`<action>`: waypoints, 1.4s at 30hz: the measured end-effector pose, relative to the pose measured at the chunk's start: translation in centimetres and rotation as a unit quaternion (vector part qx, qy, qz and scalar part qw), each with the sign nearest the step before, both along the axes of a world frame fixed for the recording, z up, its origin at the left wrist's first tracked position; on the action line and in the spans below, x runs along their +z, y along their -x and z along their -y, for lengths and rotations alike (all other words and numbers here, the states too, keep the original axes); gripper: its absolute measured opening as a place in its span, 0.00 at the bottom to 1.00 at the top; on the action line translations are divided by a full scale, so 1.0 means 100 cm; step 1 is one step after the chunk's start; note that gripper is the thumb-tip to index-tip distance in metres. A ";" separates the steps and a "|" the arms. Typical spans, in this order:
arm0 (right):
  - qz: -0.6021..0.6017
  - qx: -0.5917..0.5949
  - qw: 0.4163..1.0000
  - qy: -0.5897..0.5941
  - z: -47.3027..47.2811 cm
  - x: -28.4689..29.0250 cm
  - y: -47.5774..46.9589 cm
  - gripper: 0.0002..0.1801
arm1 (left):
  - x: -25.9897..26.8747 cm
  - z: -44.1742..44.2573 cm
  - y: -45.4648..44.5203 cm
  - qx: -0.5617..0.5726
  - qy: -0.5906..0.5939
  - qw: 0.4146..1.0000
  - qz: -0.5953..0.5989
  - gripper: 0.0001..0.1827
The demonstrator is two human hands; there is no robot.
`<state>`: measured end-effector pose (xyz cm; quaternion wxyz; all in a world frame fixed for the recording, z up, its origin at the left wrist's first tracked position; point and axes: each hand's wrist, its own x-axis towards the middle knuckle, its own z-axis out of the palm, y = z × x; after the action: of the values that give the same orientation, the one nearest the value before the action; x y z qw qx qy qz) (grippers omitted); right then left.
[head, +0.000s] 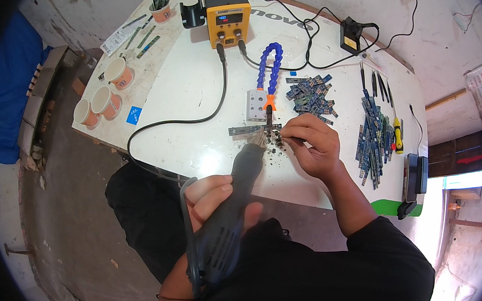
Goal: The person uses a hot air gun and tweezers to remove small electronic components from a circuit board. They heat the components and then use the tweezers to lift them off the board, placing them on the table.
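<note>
My left hand is wrapped around a black hot-air rework gun, its nozzle pointing up at a narrow circuit board strip. A clip on a blue segmented flexible arm grips that strip near its right end. The arm rises from a grey metal block with holes. My right hand is beside the strip's right end, fingers pinched around a thin dark tool, likely tweezers. Small dark loose components lie scattered under the nozzle and the fingertips.
A yellow rework station with a lit display stands at the back, its cable looping left. Board strips lie in a pile and a longer heap by a yellow screwdriver. Paper cups stand left; a soldering-iron stand sits back right.
</note>
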<state>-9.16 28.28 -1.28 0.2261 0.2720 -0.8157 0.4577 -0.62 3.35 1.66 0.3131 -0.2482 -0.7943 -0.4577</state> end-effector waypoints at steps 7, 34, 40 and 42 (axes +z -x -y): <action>-0.004 0.007 1.000 -0.002 -0.001 0.000 0.000 0.13 | 0.002 -0.004 -0.003 0.030 0.022 0.999 0.028 0.27; -0.033 0.013 0.999 -0.008 -0.002 -0.001 0.003 0.12 | -0.004 -0.002 -0.006 0.024 0.004 0.999 0.047 0.27; -0.026 0.009 1.000 -0.008 -0.002 0.000 0.002 0.12 | -0.003 -0.002 -0.006 0.025 0.012 0.999 0.046 0.26; -0.021 0.008 1.000 -0.007 -0.001 0.000 0.001 0.12 | -0.002 -0.002 -0.006 0.025 0.014 0.999 0.047 0.26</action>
<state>-9.29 28.40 -1.24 0.2376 0.2893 -0.8119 0.4480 0.01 3.51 1.50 0.2836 -0.2111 -0.8203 -0.4496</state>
